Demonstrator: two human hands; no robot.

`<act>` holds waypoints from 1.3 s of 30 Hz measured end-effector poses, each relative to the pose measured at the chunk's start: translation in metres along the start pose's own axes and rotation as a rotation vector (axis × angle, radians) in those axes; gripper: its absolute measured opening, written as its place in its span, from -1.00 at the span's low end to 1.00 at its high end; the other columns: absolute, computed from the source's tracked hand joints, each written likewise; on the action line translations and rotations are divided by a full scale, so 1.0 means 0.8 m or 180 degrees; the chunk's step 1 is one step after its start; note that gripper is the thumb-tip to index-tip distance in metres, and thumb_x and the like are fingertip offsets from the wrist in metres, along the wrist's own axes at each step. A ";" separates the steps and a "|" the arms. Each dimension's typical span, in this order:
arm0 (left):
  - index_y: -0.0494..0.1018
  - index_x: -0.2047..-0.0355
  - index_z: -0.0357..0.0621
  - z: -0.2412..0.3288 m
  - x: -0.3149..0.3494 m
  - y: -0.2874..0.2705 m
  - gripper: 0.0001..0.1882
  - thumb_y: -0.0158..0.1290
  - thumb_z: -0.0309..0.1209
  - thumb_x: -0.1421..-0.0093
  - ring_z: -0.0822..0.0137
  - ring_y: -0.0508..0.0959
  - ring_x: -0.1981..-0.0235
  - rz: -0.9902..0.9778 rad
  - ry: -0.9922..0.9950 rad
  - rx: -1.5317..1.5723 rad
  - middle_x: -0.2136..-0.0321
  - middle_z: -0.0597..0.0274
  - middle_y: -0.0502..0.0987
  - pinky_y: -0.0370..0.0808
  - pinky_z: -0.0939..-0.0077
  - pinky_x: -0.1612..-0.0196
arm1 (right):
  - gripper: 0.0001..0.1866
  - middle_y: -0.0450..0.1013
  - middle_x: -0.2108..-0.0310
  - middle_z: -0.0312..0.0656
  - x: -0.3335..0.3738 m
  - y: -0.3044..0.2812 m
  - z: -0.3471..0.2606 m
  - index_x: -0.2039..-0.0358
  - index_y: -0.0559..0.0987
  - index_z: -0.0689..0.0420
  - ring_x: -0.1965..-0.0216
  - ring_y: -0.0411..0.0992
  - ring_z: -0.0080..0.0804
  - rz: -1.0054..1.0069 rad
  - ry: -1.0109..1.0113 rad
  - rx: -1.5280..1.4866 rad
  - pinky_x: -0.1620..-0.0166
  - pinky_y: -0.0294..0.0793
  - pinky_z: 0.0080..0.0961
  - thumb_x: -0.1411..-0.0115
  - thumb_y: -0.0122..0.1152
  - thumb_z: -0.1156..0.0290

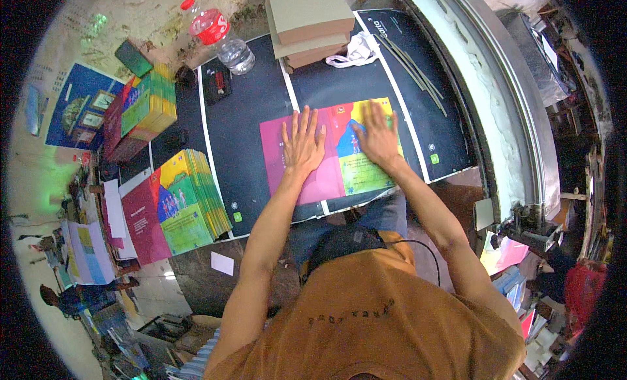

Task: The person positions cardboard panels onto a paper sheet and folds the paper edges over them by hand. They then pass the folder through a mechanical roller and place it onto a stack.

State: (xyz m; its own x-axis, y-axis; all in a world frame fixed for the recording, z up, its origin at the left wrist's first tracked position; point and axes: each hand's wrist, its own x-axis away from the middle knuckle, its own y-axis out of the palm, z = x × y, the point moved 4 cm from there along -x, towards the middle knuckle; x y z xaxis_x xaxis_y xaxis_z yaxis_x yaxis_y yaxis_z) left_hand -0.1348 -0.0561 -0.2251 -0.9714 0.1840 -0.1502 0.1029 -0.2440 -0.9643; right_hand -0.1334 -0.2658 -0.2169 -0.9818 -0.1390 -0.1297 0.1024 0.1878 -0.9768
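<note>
Beneath the left hand (304,145) and right hand (379,138), palms down with fingers spread, one magenta-and-yellow booklet cover (336,152) lies flat on the black tabletop (251,109); whether the fanned stack of matching covers (179,207) to their left is finished or waiting, I cannot tell. Beyond the hands stand grey boards (313,17), with workshop clutter around.

Open black tabletop (236,148) gives passage left of the left hand (304,143), up to stacked booklets (179,207); farther ahead, piled boards (312,15) and a white cloth (359,50) obstruct.
</note>
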 end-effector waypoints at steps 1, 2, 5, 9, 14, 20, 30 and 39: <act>0.14 -0.44 -0.03 -0.002 0.001 0.001 -0.37 -0.36 -0.02 -0.47 0.09 -0.03 -0.50 0.0011 0.0018 -0.0007 -0.48 0.21 0.04 -0.21 -0.15 -0.47 | -0.19 0.04 -0.48 -0.11 0.000 0.002 -0.027 -0.46 0.10 0.14 -0.50 -0.05 -0.16 -0.0193 -0.0261 -0.0054 -0.46 -0.21 0.16 -0.41 -0.17 -0.17; 0.14 -0.44 -0.04 -0.004 0.001 0.002 -0.38 -0.38 -0.04 -0.48 0.10 -0.03 -0.50 0.0020 0.0038 -0.0014 -0.48 0.22 0.04 -0.21 -0.14 -0.47 | -0.21 0.04 -0.48 -0.12 -0.001 0.005 -0.054 -0.46 0.11 0.13 -0.50 -0.03 -0.17 -0.0389 -0.0518 -0.0110 -0.45 -0.20 0.19 -0.41 -0.17 -0.16; 0.09 -0.46 -0.03 -0.006 -0.008 0.005 -0.40 -0.50 -0.11 -0.51 0.13 -0.05 -0.51 -0.0107 -0.0020 0.0339 -0.49 0.26 0.01 -0.23 -0.07 -0.49 | -0.28 0.15 -0.44 -0.13 -0.042 0.014 -0.079 -0.40 0.24 0.13 -0.48 0.02 -0.17 0.0057 -0.0666 -0.0040 -0.44 -0.17 0.23 -0.41 -0.16 -0.11; 0.20 -0.41 -0.09 -0.009 -0.007 0.007 -0.41 -0.45 -0.11 -0.50 0.10 0.08 -0.48 0.0233 -0.0054 0.0566 -0.44 0.21 0.15 -0.18 -0.06 -0.48 | -0.34 0.23 -0.40 -0.10 -0.048 0.016 -0.090 -0.31 0.37 0.17 -0.47 0.04 -0.17 0.0210 -0.0647 0.0128 -0.43 -0.13 0.23 -0.41 -0.12 -0.06; 0.23 -0.39 -0.08 -0.018 -0.003 0.007 -0.38 -0.51 -0.07 -0.50 0.11 0.06 -0.48 0.0113 -0.0250 0.0847 -0.44 0.20 0.15 -0.17 -0.04 -0.49 | -0.38 0.26 -0.37 -0.07 0.069 -0.020 -0.117 -0.27 0.41 0.22 -0.46 0.07 -0.16 -0.0203 -0.0711 0.0000 -0.42 -0.07 0.19 -0.39 -0.02 0.01; 0.25 -0.36 -0.19 -0.031 -0.002 0.005 -0.35 -0.54 -0.08 -0.50 0.03 0.11 -0.45 0.0495 -0.0179 0.1617 -0.39 0.01 0.22 -0.10 0.02 -0.49 | -0.31 0.20 -0.40 -0.01 0.205 -0.045 -0.126 -0.33 0.31 0.27 -0.46 0.06 -0.12 -0.0693 -0.0518 -0.0204 -0.41 -0.10 0.25 -0.41 -0.05 -0.02; 0.24 -0.32 -0.39 -0.034 -0.006 0.002 -0.37 -0.48 -0.13 -0.51 -0.09 0.21 -0.39 0.1148 -0.0093 0.2779 -0.33 -0.23 0.26 0.08 0.16 -0.45 | -0.24 0.24 -0.38 -0.05 -0.053 0.016 -0.110 -0.32 0.33 0.24 -0.46 0.06 -0.11 0.0039 -0.0604 0.0333 -0.42 -0.03 0.15 -0.41 -0.16 -0.17; 0.29 -0.29 -0.37 -0.052 -0.002 -0.003 -0.41 -0.38 -0.16 -0.49 -0.09 0.29 -0.35 0.1288 -0.0337 0.2681 -0.29 -0.21 0.33 0.16 0.19 -0.41 | -0.24 0.37 -0.28 0.01 0.223 -0.044 -0.145 -0.22 0.45 0.29 -0.39 0.21 -0.20 -0.0236 -0.0821 0.0036 -0.43 -0.07 0.10 -0.33 0.02 -0.17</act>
State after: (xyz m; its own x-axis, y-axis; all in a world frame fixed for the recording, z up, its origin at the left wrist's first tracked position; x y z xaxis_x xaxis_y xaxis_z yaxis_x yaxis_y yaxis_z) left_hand -0.1250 -0.0162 -0.2313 -0.9144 -0.1430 -0.3787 0.2884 -0.8867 -0.3615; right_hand -0.3303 -0.1848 -0.1857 -0.9136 -0.3953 -0.0955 0.0351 0.1572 -0.9869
